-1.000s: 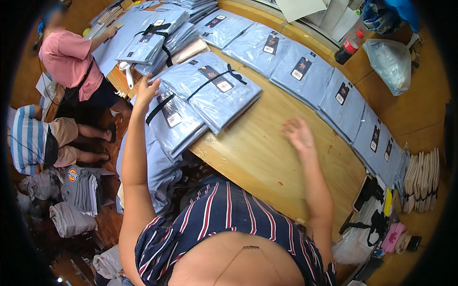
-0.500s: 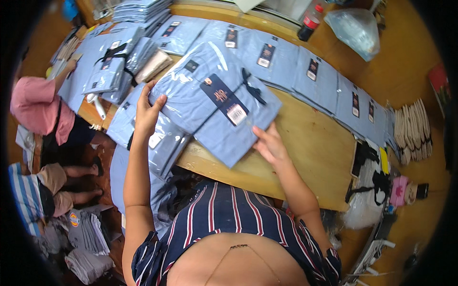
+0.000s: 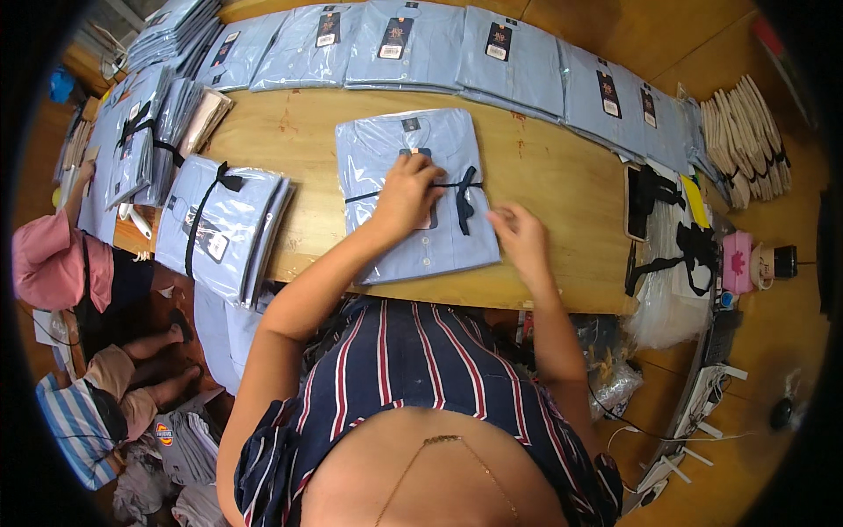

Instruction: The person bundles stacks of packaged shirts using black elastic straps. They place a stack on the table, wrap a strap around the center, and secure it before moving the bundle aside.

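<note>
A bundle of folded light-blue shirts point(image 3: 378, 241) in clear plastic lies flat on the table in front of me. A thin black strap point(image 3: 360, 198) runs across it, with its knotted ends point(image 3: 465, 204) toward the right side. My left hand point(image 3: 406, 200) rests over the middle of the bundle, its bent fingers closed at the strap and covering most of the dark tag. Just off the bundle's right edge, my right hand point(image 3: 524, 239) is held with loosely bent fingers apart and nothing visible in them.
Packed blue shirts point(image 3: 404, 44) line the table's far edge. A strapped shirt bundle point(image 3: 219, 233) lies left, near a person in a pink top point(image 3: 66, 272). Beige folded cloths point(image 3: 746, 140), a phone point(image 3: 634, 202) and black straps point(image 3: 694, 255) are at right.
The bundle, tilted up between both my hands before, now lies flat on the table. My left hand has moved from its left corner onto its middle; my right hand has let go of its edge.
</note>
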`<action>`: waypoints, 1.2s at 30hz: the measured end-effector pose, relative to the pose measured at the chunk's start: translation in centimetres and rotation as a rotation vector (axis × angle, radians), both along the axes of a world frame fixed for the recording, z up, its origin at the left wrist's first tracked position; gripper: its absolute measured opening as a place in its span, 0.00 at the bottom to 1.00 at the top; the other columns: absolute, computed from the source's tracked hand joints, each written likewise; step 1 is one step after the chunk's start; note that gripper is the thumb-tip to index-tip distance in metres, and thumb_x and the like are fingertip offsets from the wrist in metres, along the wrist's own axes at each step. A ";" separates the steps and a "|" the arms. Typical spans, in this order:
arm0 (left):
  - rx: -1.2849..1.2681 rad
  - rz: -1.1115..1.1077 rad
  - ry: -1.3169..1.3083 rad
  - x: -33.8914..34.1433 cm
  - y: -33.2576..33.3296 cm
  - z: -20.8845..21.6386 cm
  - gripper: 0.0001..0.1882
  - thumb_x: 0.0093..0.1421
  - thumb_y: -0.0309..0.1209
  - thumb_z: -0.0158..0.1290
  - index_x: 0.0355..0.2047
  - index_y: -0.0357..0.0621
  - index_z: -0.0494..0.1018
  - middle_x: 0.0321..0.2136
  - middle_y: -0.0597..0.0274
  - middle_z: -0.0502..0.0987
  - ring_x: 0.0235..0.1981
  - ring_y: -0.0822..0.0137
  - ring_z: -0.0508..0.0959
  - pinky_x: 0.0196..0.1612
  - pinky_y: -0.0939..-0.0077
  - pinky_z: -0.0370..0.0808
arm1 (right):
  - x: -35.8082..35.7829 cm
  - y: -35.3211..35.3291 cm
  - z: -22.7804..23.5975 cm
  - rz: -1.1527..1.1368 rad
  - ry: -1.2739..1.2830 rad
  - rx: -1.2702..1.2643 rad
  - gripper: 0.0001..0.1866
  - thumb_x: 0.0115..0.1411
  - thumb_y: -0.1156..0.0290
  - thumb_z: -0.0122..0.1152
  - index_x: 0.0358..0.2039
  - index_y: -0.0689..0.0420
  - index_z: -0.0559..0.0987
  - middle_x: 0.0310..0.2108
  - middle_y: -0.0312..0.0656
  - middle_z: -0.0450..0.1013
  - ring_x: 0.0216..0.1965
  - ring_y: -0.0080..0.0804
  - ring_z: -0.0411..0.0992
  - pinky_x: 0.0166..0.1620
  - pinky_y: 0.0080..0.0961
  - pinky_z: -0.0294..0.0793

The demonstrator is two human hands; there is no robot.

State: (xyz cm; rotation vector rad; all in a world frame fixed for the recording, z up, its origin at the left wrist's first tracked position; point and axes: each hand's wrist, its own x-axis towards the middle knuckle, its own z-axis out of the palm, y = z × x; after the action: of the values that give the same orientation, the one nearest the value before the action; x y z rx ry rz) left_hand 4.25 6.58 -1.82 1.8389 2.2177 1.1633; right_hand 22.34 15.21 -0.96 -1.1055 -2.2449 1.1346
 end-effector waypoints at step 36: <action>0.075 0.358 -0.814 1.2 -9.8 -4.0 0.33 0.44 0.30 0.55 0.47 0.38 0.51 0.43 0.51 0.59 0.45 0.62 0.61 0.49 0.73 0.56 | -17.4 7.1 4.6 0.855 -0.310 0.423 0.33 0.36 0.56 0.65 0.40 0.63 0.67 0.36 0.52 0.68 0.40 0.40 0.66 0.41 0.31 0.64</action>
State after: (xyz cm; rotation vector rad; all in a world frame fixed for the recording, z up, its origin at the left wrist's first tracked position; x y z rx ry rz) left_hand 5.45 -3.25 -5.87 0.7326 2.0182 1.6668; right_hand 4.90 22.35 3.61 -0.1222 -3.1319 0.6883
